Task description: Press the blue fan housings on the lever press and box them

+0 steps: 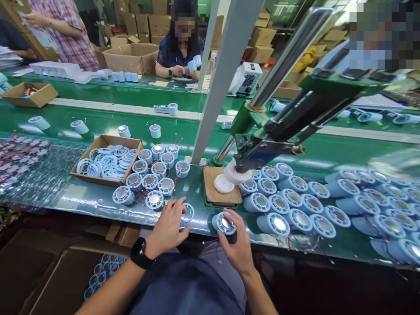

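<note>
My left hand (pixel 170 223), with a black watch on the wrist, is low over the bench edge, fingers apart, beside a light-blue ring (pixel 187 212). Whether its fingertips touch the ring is hard to tell. My right hand (pixel 234 236) has thumb and fingers around a light-blue cylinder (pixel 225 222) with a silver disc and a ring on its top; thin wires hang from it. Behind the hands, a green press (pixel 252 151) holds a white upper piece above a round white pad (pixel 224 183) on a brown board.
A cardboard box of blue rings (pixel 108 161) and several cylinders (pixel 150 180) are at left. Many ringed cylinders (pixel 299 218) fill the right side. A grey post (pixel 223 74) rises mid-bench. Across the green belt (pixel 131 114), a person (pixel 180 52) holds a blue part.
</note>
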The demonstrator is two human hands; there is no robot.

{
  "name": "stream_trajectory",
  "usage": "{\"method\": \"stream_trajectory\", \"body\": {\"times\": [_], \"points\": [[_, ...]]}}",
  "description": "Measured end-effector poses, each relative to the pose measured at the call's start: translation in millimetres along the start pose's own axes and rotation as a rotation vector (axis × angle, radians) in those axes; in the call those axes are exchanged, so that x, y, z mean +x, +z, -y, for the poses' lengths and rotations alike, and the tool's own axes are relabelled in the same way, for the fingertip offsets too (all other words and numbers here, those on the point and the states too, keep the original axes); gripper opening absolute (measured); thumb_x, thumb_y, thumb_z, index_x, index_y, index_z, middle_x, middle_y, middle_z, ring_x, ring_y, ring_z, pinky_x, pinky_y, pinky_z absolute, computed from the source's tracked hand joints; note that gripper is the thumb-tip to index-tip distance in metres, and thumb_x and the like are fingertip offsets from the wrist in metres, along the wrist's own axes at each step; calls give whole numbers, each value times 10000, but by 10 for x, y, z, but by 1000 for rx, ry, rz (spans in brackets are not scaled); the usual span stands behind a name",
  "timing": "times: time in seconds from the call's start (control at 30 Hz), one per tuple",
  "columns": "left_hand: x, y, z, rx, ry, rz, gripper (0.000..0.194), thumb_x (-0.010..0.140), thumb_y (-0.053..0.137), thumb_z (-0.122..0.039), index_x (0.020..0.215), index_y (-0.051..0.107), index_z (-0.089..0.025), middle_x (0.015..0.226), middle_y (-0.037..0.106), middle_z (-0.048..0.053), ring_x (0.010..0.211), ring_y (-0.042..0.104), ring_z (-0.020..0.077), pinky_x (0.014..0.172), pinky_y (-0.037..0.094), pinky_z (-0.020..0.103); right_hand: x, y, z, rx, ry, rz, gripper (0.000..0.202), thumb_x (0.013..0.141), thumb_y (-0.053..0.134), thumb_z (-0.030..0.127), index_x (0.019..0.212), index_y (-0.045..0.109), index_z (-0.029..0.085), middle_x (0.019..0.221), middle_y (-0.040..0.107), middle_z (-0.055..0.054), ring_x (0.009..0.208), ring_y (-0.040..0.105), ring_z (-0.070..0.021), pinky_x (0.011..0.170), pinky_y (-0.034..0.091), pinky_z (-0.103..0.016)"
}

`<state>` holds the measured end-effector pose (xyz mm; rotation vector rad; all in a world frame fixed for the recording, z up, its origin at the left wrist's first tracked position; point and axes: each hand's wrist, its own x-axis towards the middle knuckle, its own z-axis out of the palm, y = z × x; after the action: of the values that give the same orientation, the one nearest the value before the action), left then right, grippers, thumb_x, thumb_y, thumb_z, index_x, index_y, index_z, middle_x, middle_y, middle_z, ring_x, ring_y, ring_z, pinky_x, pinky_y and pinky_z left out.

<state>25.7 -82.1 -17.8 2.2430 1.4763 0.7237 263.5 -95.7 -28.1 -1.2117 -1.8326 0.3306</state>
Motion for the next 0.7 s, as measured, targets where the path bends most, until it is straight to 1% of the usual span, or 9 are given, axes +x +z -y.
{"method": "stream_trajectory", "body": {"times": [0.07, 0.1, 0.2, 0.27, 0.37, 0.47, 0.57, 0.63, 0.7], "points": [[20, -17, 43, -13, 35, 36, 358, 806, 616, -106, 1136, 500, -181, 1366, 517, 120, 1203, 452, 306, 1003, 447, 485, 20, -31, -33, 0, -12, 30, 400, 888, 557, 182, 1279, 475, 186, 1277, 559, -133, 1214, 543, -231, 973, 495, -391], [32, -15, 55, -4, 28, 32, 400, 814, 617, -117, 1189, 494, -177, 1347, 531, 123, 1198, 456, 305, 1005, 446, 487, 31, -37, -42, -1, -13, 32, 421, 886, 553, 179, 1297, 462, 185, 1284, 556, -134, 1222, 538, -231, 983, 493, -392], [63, 15, 64, 54, -8, 0, 694, 797, 716, -240, 1405, 387, -174, 1412, 487, 152, 1241, 437, 345, 1013, 435, 530, 49, -30, -52, -24, -8, 10, 463, 879, 565, 195, 1325, 444, 180, 1293, 541, -139, 1243, 521, -242, 1006, 486, -408], [72, 40, 70, 77, 0, 17, 784, 784, 744, -256, 1460, 349, -212, 1438, 487, 133, 1247, 443, 354, 1010, 438, 539, 42, -13, -46, -47, 15, -25, 458, 868, 594, 222, 1304, 462, 179, 1252, 552, -133, 1204, 542, -244, 991, 499, -409], [75, 51, 67, 1, -13, -21, 667, 815, 716, -238, 1415, 423, -236, 1343, 584, 102, 1209, 508, 318, 1003, 465, 499, 30, 50, -9, -49, 72, -52, 455, 850, 625, 240, 1279, 482, 186, 1194, 589, -111, 1120, 595, -226, 963, 526, -385], [101, 10, -20, -177, -64, -113, 696, 848, 689, -269, 1451, 342, -221, 1304, 611, 104, 1182, 573, 270, 1016, 484, 448, 63, 190, 48, 8, 102, -5, 527, 840, 618, 207, 1341, 457, 199, 1236, 616, -93, 1131, 620, -206, 971, 538, -346], [179, -58, -186, -229, 13, -100, 744, 859, 674, -281, 1483, 274, -219, 1315, 603, 106, 1196, 575, 263, 1045, 475, 441, 136, 369, 82, 89, 57, 18, 623, 818, 606, 179, 1413, 422, 202, 1295, 608, -92, 1190, 608, -206, 1004, 532, -339], [249, -92, -282, -176, 66, -73, 713, 854, 662, -248, 1473, 310, -209, 1320, 595, 113, 1213, 550, 280, 1047, 473, 458, 176, 465, 83, 126, 32, 11, 671, 810, 592, 173, 1450, 390, 195, 1316, 599, -99, 1214, 598, -208, 1016, 530, -349], [314, -109, -335, -135, 72, -52, 692, 844, 649, -200, 1462, 338, -199, 1322, 587, 115, 1207, 537, 285, 1038, 477, 466, 195, 520, 73, 136, 35, 13, 695, 814, 577, 171, 1474, 357, 185, 1320, 597, -107, 1218, 597, -210, 1014, 535, -359]]}}
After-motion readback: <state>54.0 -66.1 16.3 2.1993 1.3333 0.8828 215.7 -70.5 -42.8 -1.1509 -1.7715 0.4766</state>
